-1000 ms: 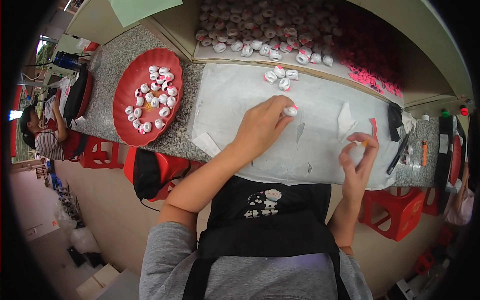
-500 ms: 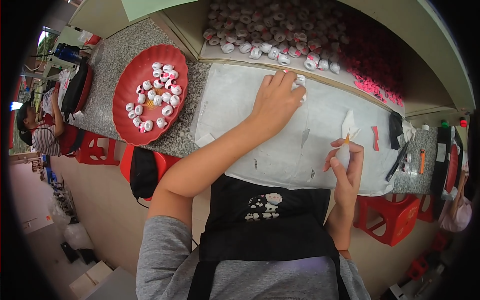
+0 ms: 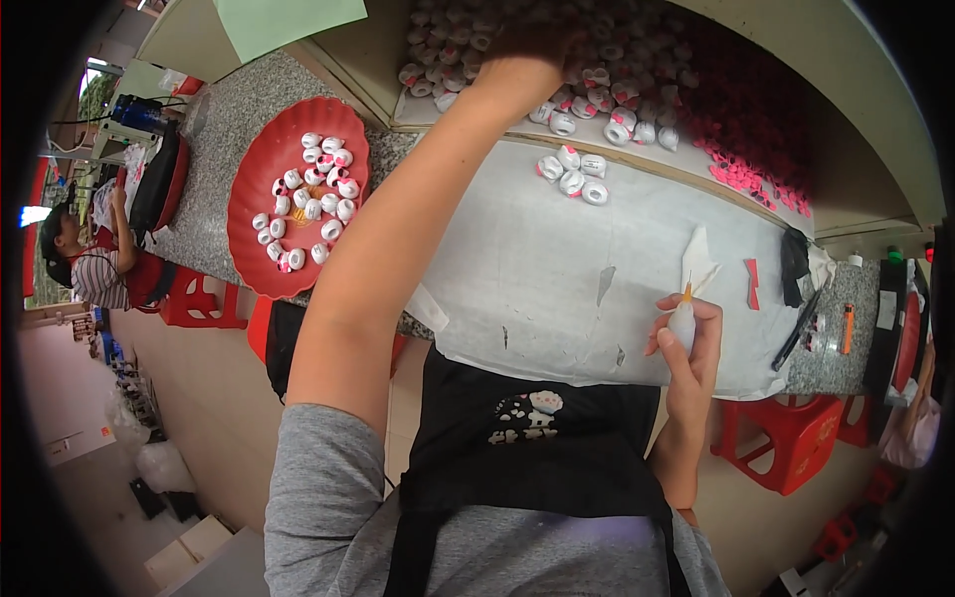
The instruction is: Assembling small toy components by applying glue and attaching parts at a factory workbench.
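Observation:
My left hand (image 3: 534, 62) reaches into the shaded shelf box, among a heap of small white ring-shaped pieces with pink patches (image 3: 607, 95); its fingers are lost in the shadow. A small group of the same white pieces (image 3: 572, 184) lies on the pale sheet (image 3: 517, 259) below the box's edge. Over the sheet's right part, my right hand (image 3: 696, 343) is closed round a small white squeeze bottle with a thin yellowish nozzle (image 3: 682, 323), tip pointing up and away. More white pieces (image 3: 329, 205) lie in a red scalloped tray (image 3: 254, 179) on the left.
Small pink bits (image 3: 761, 184) fill the box's right side. A crumpled white tissue (image 3: 698, 261), a red strip (image 3: 753, 284), a black pen-like tool (image 3: 796, 333) and an orange stick (image 3: 848, 328) lie on the right. Another person (image 3: 95, 249) sits far left. Red stools (image 3: 786, 448) stand below the counter.
My left hand has left the white pieces on the sheet and moved up into the heap in the box. The right hand keeps the bottle in nearly the same spot.

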Motion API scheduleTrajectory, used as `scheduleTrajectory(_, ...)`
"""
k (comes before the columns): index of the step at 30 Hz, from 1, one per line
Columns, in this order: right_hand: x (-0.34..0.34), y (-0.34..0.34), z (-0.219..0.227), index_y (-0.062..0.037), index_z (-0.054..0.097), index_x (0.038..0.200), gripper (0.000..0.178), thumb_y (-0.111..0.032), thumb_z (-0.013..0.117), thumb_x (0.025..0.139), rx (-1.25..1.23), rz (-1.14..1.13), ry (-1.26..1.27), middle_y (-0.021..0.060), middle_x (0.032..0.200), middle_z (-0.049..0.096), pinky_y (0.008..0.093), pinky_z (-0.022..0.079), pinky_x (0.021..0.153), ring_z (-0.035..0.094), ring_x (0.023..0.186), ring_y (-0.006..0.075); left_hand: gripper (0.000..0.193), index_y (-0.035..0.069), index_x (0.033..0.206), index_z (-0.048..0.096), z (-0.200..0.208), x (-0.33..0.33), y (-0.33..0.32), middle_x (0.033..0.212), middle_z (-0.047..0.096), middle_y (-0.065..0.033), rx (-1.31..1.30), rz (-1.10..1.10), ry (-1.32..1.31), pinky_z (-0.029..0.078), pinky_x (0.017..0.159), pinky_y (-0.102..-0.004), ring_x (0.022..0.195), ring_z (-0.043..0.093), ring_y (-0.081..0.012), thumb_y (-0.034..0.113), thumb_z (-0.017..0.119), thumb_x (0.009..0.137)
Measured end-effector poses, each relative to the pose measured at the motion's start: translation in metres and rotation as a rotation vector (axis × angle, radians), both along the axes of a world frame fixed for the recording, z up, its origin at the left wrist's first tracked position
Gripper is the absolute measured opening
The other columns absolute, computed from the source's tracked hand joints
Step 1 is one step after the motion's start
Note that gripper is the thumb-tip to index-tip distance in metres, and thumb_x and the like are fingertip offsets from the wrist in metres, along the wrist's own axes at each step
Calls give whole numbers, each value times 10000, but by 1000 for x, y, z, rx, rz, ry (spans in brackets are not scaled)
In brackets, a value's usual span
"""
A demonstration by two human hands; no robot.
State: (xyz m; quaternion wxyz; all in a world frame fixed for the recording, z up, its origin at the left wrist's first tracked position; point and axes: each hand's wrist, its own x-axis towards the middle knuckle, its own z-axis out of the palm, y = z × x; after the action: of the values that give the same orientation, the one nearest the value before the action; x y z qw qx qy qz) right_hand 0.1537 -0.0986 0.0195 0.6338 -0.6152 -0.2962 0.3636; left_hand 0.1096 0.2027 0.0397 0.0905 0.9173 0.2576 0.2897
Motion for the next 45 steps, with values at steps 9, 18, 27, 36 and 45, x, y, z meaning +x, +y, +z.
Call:
scheduleTrajectory(9,0,2,0,15,400,1015,306,-72,485,735,53,12,-28,115,959,436,262,435,581,466,763,156,209,19,910,477,-2,-45,-45,880,535,-74,-854,-215,-592,427,659,-234,776,536,-122,25,548,713)
scheduleTrajectory(18,-11,9,27,37,419,1042,360,-125,513,734,181,-21,-67,108,972,407,252,444,508,507,709,184,322,11,981,433,-5,-102,-154,977,489,-117,-1408,-307,-944,453,726,-291,834,518,-166,-43,556,689)
scheduleTrajectory(27,-36,14,41,-54,379,904,377,-195,630,660,575,-193,-56,37,795,346,217,326,595,330,682,115,320,1,1024,450,-21,-120,-193,1010,473,-164,-1402,-395,-953,437,794,-366,937,486,-203,-33,526,715)
scheduleTrajectory(36,-42,7,41,-67,362,812,415,-262,679,629,625,-92,-466,46,744,370,173,315,446,351,539,92,359,-39,1045,410,-19,-117,-201,1023,477,-126,-1480,-448,-945,394,811,-256,964,470,-166,-85,521,707)
scheduleTrajectory(45,-42,5,39,-79,357,805,413,-296,668,642,619,-77,-545,41,754,374,177,314,438,343,532,93,366,-42,1043,409,-19,-114,-203,1022,477,-130,-1505,-465,-947,389,822,-264,978,464,-176,-94,525,700)
